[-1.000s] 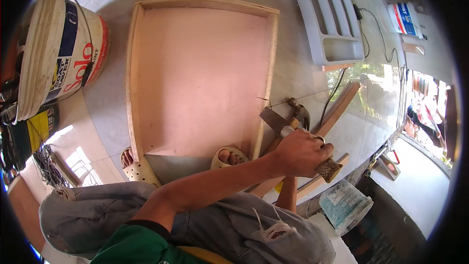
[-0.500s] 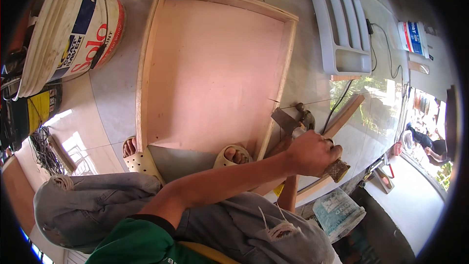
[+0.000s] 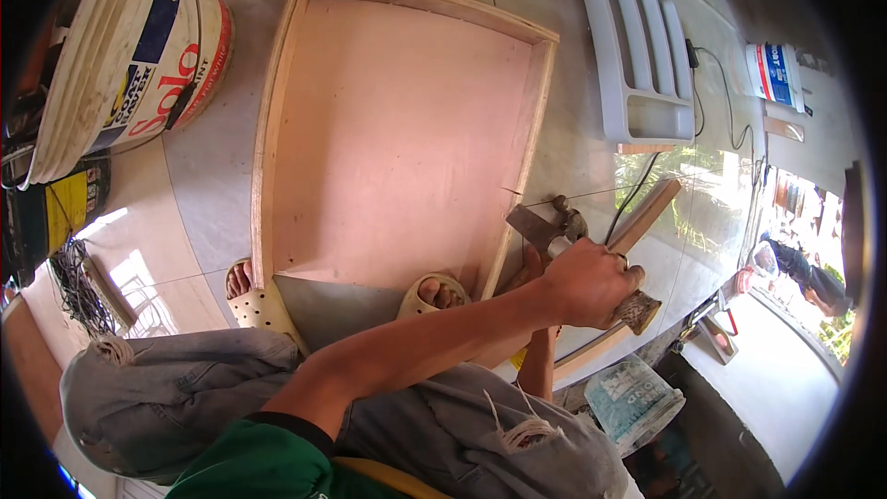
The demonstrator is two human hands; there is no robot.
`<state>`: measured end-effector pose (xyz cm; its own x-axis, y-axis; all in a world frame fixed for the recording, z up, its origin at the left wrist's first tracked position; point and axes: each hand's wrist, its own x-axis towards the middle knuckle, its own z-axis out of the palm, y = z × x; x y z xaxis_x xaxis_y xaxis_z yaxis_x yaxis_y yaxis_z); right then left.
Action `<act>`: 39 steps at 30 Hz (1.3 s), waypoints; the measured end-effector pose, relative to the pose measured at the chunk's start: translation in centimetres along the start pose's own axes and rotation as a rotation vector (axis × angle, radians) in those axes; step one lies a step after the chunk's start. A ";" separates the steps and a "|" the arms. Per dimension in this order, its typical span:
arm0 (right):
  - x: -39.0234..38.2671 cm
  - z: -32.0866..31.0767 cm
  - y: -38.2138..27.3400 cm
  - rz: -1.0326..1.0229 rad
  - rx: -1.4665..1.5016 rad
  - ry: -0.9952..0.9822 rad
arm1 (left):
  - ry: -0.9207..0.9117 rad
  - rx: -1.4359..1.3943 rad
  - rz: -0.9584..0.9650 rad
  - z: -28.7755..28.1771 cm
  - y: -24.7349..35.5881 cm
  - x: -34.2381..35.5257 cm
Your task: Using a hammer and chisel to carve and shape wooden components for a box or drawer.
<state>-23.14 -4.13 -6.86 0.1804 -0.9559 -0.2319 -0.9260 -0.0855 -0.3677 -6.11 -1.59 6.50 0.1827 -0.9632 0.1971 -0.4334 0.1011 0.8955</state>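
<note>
A shallow wooden drawer box (image 3: 407, 139) with a pinkish bottom lies on the floor in front of me. My left hand (image 3: 591, 285) reaches across to the right and is closed around the handle of a wide chisel (image 3: 533, 227). Its blade points left, close to the drawer's right side wall, beside a dark mark (image 3: 511, 191) there. Whether the edge touches the wood I cannot tell. Below and behind the left forearm is my right hand (image 3: 534, 264), mostly covered, so its grip is hidden. A hammer head (image 3: 569, 219) shows just beyond the chisel.
A grey cutlery tray (image 3: 647, 103) rests at the far right, with a cord beside it. A wooden strip (image 3: 647, 216) lies nearer. A large paint bucket (image 3: 139, 74) stands at the left, a smaller stained bucket (image 3: 637, 407) at the lower right. My sandalled feet (image 3: 436, 294) border the drawer.
The whole view has shifted slightly. My left hand keeps its grip on the chisel, near the same side wall. In the bright opening at the right, a distant person has changed posture.
</note>
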 end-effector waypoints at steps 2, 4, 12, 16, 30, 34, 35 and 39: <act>0.0 0.2 0.0 -0.005 0.002 -0.006 | -0.003 -0.041 0.030 0.3 -0.2 -0.1; 0.3 -0.5 0.3 -0.010 0.003 0.001 | -0.014 -0.040 0.035 0.5 0.1 0.3; 0.8 3.6 1.9 -0.125 0.149 0.027 | 0.075 -0.015 0.100 -0.6 -2.5 -2.0; 0.7 2.3 3.9 -0.190 0.237 0.071 | 0.208 -0.351 0.021 -1.8 0.8 1.1; 0.2 3.0 -1.9 -0.010 0.145 0.124 | 0.449 0.045 0.175 -3.5 -1.6 -5.5; 3.1 4.6 5.6 -0.283 -0.100 0.431 | 0.416 -0.291 -0.129 -6.1 -4.1 -4.5; 2.4 4.8 2.9 -0.195 -0.043 0.392 | 0.526 -0.567 -0.228 -7.9 -5.1 -5.2; 3.1 0.0 -0.9 -0.151 0.028 0.197 | 0.755 -1.313 -0.195 -12.7 -9.2 -3.8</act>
<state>-21.72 -7.00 -7.28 0.2454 -0.9694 0.0067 -0.8835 -0.2265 -0.4100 8.36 4.33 2.59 0.7119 -0.6801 -0.1752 0.6402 0.5258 0.5600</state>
